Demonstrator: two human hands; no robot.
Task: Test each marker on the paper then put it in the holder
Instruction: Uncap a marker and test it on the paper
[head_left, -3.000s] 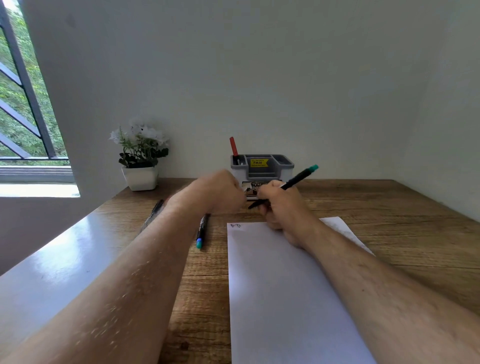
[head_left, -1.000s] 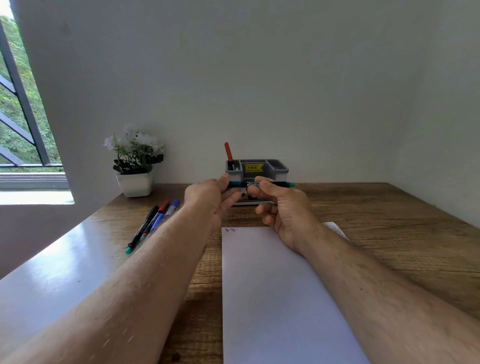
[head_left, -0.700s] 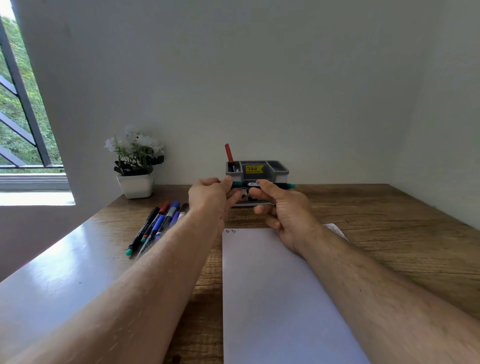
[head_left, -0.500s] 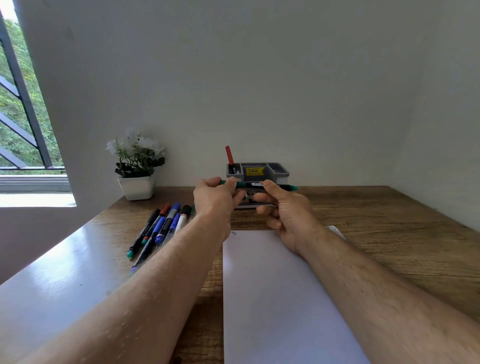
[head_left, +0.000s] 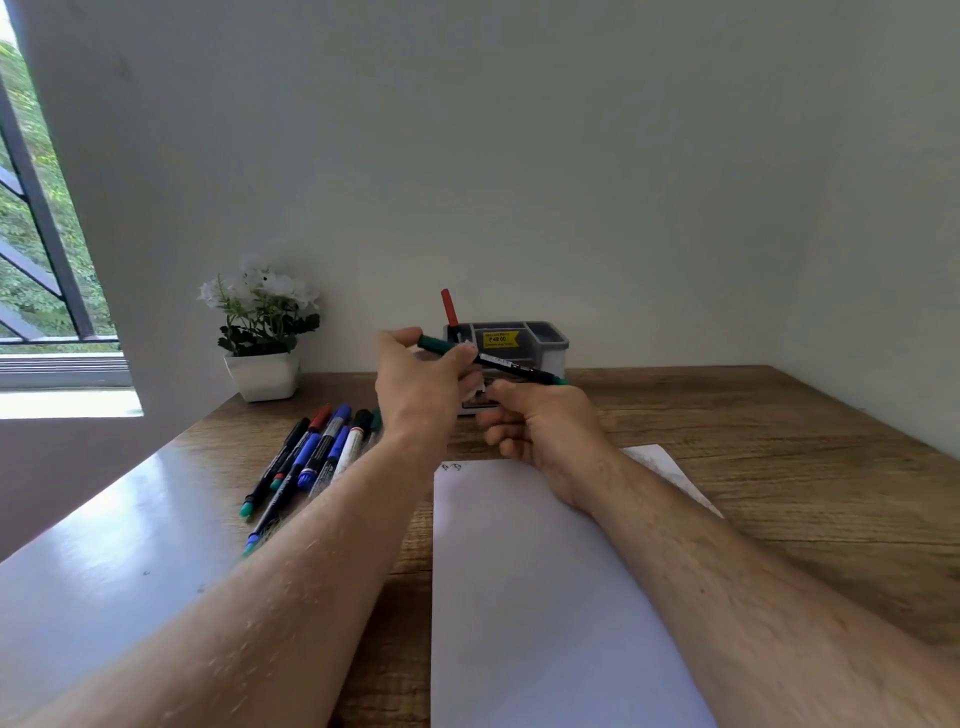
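1. Your left hand (head_left: 421, 384) pinches the green marker (head_left: 493, 359) near its upper-left end, thumb and fingers curled round the barrel. The marker lies slanted across the middle of the frame, in the air just in front of the holder (head_left: 511, 343).
2. Your right hand (head_left: 540, 421) sits below the marker's lower-right end with fingers curled; whether it touches the barrel you cannot tell from here.
3. The cap looks to be on, so the next job is probably to stand this marker in the holder. Tip it upright first, then lower it into the compartment beside the red marker (head_left: 449, 307).
4. Aim past the front wall with the yellow sticker so the end does not catch.
5. The paper (head_left: 545, 597) fills the lower centre; faint marks show at its top left corner.
6. The other markers (head_left: 311, 457) wait in a bunch left of centre, to be taken one at a time.
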